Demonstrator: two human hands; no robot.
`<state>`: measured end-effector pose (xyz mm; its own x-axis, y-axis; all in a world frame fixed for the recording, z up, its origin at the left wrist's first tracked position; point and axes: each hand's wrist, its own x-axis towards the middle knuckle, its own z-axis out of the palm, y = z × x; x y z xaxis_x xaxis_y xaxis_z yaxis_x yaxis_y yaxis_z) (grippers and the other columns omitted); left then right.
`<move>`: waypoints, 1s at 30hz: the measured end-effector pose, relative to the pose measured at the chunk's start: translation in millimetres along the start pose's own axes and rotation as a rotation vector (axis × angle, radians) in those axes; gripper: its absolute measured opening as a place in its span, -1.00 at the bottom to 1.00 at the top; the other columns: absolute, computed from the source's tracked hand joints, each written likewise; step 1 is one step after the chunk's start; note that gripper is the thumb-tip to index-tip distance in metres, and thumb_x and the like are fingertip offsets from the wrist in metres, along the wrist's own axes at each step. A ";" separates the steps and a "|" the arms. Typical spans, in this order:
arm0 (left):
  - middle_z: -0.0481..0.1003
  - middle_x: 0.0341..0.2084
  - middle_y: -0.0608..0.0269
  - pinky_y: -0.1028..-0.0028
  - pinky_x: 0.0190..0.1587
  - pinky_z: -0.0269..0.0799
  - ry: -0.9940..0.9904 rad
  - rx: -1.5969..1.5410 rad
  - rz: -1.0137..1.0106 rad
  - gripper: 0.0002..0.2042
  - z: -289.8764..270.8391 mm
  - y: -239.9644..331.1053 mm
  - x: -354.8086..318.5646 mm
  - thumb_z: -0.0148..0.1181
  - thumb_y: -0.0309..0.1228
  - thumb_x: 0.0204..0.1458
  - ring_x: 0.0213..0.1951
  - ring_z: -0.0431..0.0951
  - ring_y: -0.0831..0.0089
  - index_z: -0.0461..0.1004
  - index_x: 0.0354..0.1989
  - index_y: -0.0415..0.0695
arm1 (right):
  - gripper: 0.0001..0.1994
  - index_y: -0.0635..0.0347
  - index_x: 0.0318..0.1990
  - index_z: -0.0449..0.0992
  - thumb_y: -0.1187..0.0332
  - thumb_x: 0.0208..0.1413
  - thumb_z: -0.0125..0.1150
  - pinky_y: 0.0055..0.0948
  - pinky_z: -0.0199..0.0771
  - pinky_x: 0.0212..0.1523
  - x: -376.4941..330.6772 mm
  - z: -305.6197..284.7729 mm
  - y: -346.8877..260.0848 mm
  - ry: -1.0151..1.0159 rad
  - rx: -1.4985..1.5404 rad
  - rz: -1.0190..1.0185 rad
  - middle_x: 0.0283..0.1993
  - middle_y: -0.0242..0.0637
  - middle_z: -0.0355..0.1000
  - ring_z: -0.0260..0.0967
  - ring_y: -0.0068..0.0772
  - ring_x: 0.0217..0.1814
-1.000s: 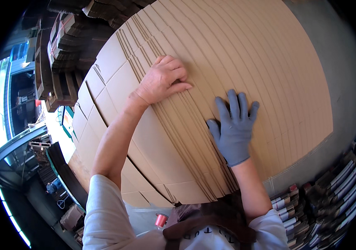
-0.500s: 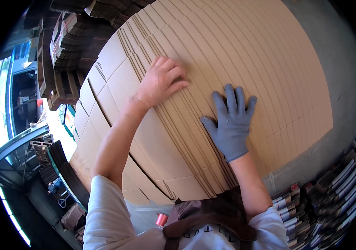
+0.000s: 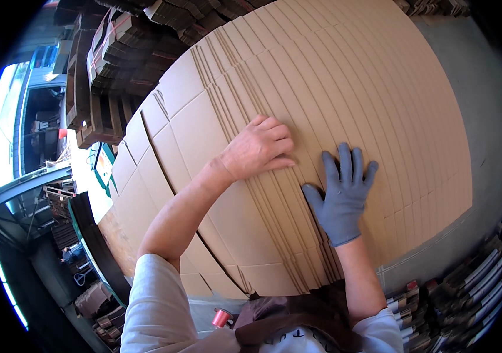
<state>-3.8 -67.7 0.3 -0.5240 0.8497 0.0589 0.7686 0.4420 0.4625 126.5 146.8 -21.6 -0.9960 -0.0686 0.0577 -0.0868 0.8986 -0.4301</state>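
A broad fan of overlapping flat brown cardboard sheets [image 3: 227, 226] spreads before me, its staggered edges running from the far side toward my body. My left hand [image 3: 263, 147], bare, rests near the middle of the fan with its fingers curled in toward the sheet edges. Its fingertips are partly hidden, so I cannot make out whether a sheet is pinched. To its right, my right hand [image 3: 343, 194], in a grey glove, lies flat on the sheets with the fingers spread. A dark slot in the cardboard runs beside its thumb.
Stacked cardboard bundles [image 3: 127, 50] sit on a wooden pallet [image 3: 99, 117] at the far left. More stacked bundles [image 3: 468, 288] stand at the lower right, beyond a strip of grey floor [image 3: 468, 94]. A red spool [image 3: 221, 318] is near my waist.
My left hand has come nearer to me along the sheet edges, its fingers still curled. My right hand stays flat at about the same place on the cardboard. The whole view has shifted slightly.
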 end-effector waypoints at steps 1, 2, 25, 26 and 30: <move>0.38 -0.36 0.33 0.28 -0.02 0.29 0.001 0.000 -0.002 -0.73 0.0 0.0 -0.3 0.35 -0.14 -0.01 -0.17 0.38 0.24 0.42 -0.43 -0.01 | -0.29 0.07 0.24 0.33 0.02 -0.06 0.39 0.46 -0.24 0.38 0.1 -0.5 0.3 -0.002 0.001 0.002 0.44 -0.02 0.06 -0.05 0.22 0.47; 0.38 -0.36 0.33 0.28 -0.02 0.29 0.002 0.000 -0.004 -0.73 -0.3 -0.2 -1.0 0.36 -0.14 -0.01 -0.17 0.38 0.24 0.42 -0.43 -0.01 | -0.29 0.07 0.24 0.33 0.02 -0.07 0.39 0.46 -0.24 0.38 0.4 -1.4 0.5 -0.005 0.002 0.004 0.44 -0.02 0.06 -0.05 0.22 0.47; 0.42 -0.33 0.31 0.26 0.01 0.29 0.037 0.002 -0.012 -0.73 2.4 0.2 -6.0 0.40 -0.18 -0.08 -0.16 0.41 0.25 0.45 -0.41 -0.04 | -0.36 0.07 0.22 0.36 0.06 -0.02 0.35 0.49 -0.10 0.30 1.5 -5.3 10.2 0.046 0.018 -0.038 0.36 -0.04 0.17 0.05 0.18 0.40; 0.42 -0.33 0.31 0.26 0.01 0.29 0.031 -0.002 -0.011 -0.74 3.3 0.2 -6.2 0.40 -0.18 -0.08 -0.16 0.41 0.25 0.46 -0.41 -0.03 | -0.39 0.08 0.22 0.35 0.08 0.02 0.33 0.46 -0.10 0.31 -0.3 -4.1 13.6 0.066 0.026 -0.058 0.37 -0.03 0.17 0.05 0.19 0.40; 0.42 -0.34 0.31 0.28 0.00 0.29 0.017 -0.019 -0.022 -0.74 3.5 -0.6 -7.7 0.41 -0.21 -0.09 -0.17 0.40 0.25 0.47 -0.41 -0.05 | -0.46 0.11 0.26 0.33 0.17 0.14 0.24 0.31 -0.08 0.38 -9.0 -3.3 31.0 0.147 0.254 -0.035 0.39 -0.01 0.16 0.05 0.24 0.42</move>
<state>1.0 -73.5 -3.5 -0.5465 0.8350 0.0633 0.7502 0.4546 0.4802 132.9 176.6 -32.6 -0.9801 -0.0174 0.1979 -0.1420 0.7582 -0.6364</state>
